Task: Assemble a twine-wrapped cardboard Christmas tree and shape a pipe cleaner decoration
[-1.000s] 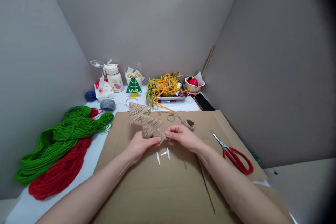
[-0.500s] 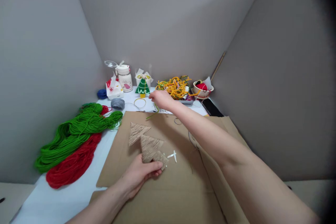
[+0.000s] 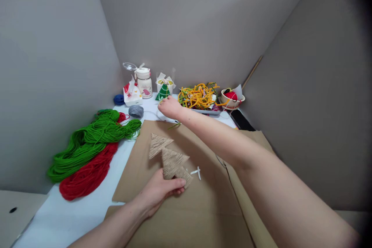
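Note:
My left hand [image 3: 167, 186] is closed on the lower end of a tree-shaped piece [image 3: 173, 159] wound with brown twine, pinched between thumb and fingers above the cardboard. At the far side of the table, my right hand [image 3: 170, 107] has its fingers curled downward just in front of a small green tree ornament [image 3: 162, 92]. A bit of yellow shows by its fingertips, but whatever they hold is hidden. Short white strips [image 3: 196, 172] lie crossed on the cardboard [image 3: 200, 201], right of the twine piece. A ball of grey yarn [image 3: 136, 111] rests left of my right hand.
Green yarn [image 3: 87, 147] and red yarn [image 3: 88, 174] skeins lie along the left. At the back stand a white bottle [image 3: 144, 83], a tissue pack [image 3: 133, 96], a tray of orange yarn [image 3: 199, 97] and a bowl [image 3: 232, 100] with red yarn. A dark flat object [image 3: 242, 120] sits beside the cardboard.
My right hand has moved slightly left and down, over the spot where a yellow loop lay, and now covers it. The whole view has shifted a little. My left hand keeps its grip.

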Motion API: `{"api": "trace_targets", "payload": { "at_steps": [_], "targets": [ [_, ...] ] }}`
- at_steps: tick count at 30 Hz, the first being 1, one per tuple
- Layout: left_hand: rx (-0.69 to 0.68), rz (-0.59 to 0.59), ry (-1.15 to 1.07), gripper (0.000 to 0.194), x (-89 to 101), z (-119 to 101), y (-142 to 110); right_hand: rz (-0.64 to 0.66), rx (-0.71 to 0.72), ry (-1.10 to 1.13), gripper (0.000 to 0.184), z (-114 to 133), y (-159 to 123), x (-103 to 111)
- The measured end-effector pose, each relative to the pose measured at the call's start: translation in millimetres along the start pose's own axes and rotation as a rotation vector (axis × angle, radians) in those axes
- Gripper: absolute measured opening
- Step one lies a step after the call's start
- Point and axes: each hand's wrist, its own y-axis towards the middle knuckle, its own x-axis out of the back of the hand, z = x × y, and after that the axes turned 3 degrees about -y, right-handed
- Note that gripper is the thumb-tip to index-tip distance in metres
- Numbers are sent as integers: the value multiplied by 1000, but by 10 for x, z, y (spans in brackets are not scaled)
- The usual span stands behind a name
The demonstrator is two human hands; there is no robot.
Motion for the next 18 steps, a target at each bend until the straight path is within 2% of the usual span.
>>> {"api": "trace_targets", "payload": {
  "at_steps": [3, 5, 7, 10, 13, 16, 18],
  "targets": [
    [-15, 1, 2, 30, -3, 0, -1, -93, -21, -54, 24, -56, -240, 306],
    [-15, -5, 3, 30, -1, 6, -5, -166, -77, -56, 21, -115, -495, 516],
    [-12, -10, 0, 30, 0, 12, -9, -223, -141, 31, 17, -166, -834, 702],
    [-10, -12, -4, 29, -13, 15, -10, -322, -247, 299, 13, -160, -1485, 883],
    [-3, -14, 6, 26, -38, 3, -4, -392, -361, 620, 11, -11, -2209, 899],
    [8, -22, 20, 24, -67, -28, 8, -350, -547, 890, 13, 245, -2816, 760],
    [3, -23, 24, 23, -94, -62, 30, -305, -651, 1002, 13, 447, -3068, 618]
  ]
}}
